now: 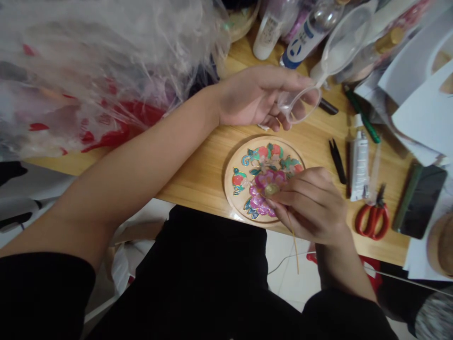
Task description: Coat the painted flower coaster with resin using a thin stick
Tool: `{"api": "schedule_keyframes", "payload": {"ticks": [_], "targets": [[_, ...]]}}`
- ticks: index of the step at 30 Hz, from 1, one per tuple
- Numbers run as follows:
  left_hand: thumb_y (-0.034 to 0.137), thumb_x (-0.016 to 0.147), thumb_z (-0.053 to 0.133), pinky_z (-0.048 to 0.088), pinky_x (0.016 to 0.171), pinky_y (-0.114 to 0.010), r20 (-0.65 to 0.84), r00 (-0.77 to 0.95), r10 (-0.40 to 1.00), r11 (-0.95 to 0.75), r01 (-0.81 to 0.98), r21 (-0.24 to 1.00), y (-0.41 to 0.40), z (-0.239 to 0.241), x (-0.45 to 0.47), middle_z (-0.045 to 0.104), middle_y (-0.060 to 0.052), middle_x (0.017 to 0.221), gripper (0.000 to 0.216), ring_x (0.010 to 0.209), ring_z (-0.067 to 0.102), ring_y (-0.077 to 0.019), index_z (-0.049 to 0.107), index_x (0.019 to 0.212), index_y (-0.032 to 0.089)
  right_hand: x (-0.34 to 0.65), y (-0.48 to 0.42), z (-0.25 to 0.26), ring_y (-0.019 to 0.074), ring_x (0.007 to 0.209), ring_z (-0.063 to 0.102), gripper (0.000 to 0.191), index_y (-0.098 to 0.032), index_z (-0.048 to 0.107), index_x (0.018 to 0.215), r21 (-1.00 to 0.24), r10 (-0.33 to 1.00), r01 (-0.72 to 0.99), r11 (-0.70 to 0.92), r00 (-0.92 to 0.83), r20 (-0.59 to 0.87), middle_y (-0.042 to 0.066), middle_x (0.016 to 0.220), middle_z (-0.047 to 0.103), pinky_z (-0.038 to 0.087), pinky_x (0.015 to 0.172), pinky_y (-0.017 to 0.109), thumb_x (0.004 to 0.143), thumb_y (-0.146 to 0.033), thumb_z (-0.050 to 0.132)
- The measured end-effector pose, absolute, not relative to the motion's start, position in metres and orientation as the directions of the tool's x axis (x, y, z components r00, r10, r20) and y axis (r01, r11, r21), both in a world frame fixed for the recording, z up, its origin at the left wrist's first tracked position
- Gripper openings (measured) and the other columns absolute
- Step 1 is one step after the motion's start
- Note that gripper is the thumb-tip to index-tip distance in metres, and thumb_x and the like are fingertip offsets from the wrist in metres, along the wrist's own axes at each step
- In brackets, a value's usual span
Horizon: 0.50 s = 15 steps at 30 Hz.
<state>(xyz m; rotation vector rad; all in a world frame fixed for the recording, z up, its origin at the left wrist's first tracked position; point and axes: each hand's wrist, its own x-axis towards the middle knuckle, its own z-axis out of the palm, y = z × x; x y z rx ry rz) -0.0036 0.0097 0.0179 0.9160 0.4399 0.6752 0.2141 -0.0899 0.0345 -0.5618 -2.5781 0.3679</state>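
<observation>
My left hand [264, 97] is curled around a small clear plastic cup [302, 107], which it holds tilted over the table. Below it, at the table's front edge, lies a round wooden plaque [231, 158] bearing a gold-outlined design of red fruits, green leaves and a purple-pink flower [264, 184]. Over the plaque's right side, my right hand [311, 203] is pinched at the flower's pale, glittery centre [272, 190]. A thin golden strand [295, 243] runs down from its fingers past the table edge. The fingertips partly hide the flower.
Right of the plaque lie black tweezers [337, 160], a white tube [359, 163], red-handled pliers [372, 219] and a dark phone [420, 200]. Bottles [300, 45], a large clear scoop-like piece [348, 38] and papers [424, 108] crowd the back. Plastic wrapping [106, 71] covers the left.
</observation>
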Motion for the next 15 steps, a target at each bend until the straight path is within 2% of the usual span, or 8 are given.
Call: {"api": "schedule_keyframes", "payload": {"ticks": [6, 15], "targets": [[0.028, 0.093, 0.046, 0.040, 0.063, -0.020, -0.038, 0.721, 0.692, 0.426, -0.365, 0.828, 0.0098, 0.0163, -0.0054, 0.058, -0.004, 0.079, 0.025, 0.065, 0.057, -0.0072, 0.054, 0.098, 0.005, 0.2115, -0.0899, 0.0364, 0.0157, 0.072, 0.057, 0.006, -0.024, 0.063, 0.086, -0.346, 0.441, 0.318, 0.883, -0.814, 0.377, -0.001, 0.075, 0.065, 0.042, 0.067, 0.033, 0.082, -0.020, 0.066], [0.024, 0.097, 0.037, 0.039, 0.061, -0.019, -0.076, 0.719, 0.690, 0.437, -0.331, 0.836, 0.0100, 0.0196, -0.0045, 0.056, -0.003, 0.079, 0.025, 0.064, 0.056, -0.0065, 0.054, 0.095, 0.007, 0.2090, -0.0894, 0.0375, 0.0159, 0.070, 0.057, 0.004, -0.023, 0.065, 0.081, -0.333, 0.430, 0.311, 0.890, -0.814, 0.390, 0.000, 0.072, 0.065, 0.043, 0.066, 0.033, 0.081, -0.019, 0.066]]}}
